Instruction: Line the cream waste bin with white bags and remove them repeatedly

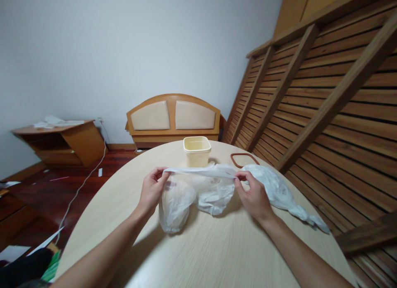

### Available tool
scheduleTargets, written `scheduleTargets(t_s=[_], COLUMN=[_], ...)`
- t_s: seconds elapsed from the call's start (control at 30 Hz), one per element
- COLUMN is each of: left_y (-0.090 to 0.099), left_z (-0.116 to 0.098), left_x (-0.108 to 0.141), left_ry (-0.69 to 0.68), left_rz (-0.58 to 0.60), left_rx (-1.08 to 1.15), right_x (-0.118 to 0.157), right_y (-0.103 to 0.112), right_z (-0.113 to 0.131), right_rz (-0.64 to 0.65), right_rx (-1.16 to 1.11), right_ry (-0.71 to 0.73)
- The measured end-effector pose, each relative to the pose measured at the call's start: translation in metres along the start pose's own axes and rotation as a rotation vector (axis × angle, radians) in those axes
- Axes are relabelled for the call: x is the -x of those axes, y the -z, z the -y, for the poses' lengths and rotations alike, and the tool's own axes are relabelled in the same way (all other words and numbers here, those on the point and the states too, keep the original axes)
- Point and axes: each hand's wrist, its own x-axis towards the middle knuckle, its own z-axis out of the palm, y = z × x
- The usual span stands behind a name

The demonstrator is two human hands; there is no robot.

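A thin white plastic bag (214, 193) is stretched between my two hands above the table, its top edge pulled taut. My left hand (152, 189) pinches the bag's left corner, and my right hand (252, 193) pinches the right one. Below the taut edge the bag hangs in two loose, crumpled lobes. Just behind it stands a pale yellow square tub (197, 153) with an open top, its lower part partly hidden by the bag. Beside my right hand lies a second whitish plastic bag (276, 188), twisted at its near end.
The round wooden table (198, 255) carries a brown rounded-square ring (245, 154) at the back right. A slatted wooden frame (310, 114) leans along the right side. Past the table are a headboard (173, 133) and a low cabinet (74, 143); a white cable (81, 184) runs over the floor.
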Motion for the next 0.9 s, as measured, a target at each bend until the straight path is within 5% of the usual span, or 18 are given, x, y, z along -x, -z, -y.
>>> scheduleTargets(t_s=[0.2, 0.57, 0.9], left_y=[0.005, 0.021, 0.032], left_z=[0.004, 0.012, 0.019], left_x=[-0.005, -0.024, -0.039], left_ry=[-0.027, -0.067, -0.049], left_rz=[-0.038, -0.136, -0.242], left_rx=[-0.048, -0.168, -0.200], right_x=[0.003, 0.000, 0.005], right_y=[-0.008, -0.007, 0.005], right_z=[0.001, -0.004, -0.007], right_rz=[0.092, 0.120, 0.666], right_rx=[-0.263, -0.628, -0.542], right_ry=[-0.231, -0.321, -0.375])
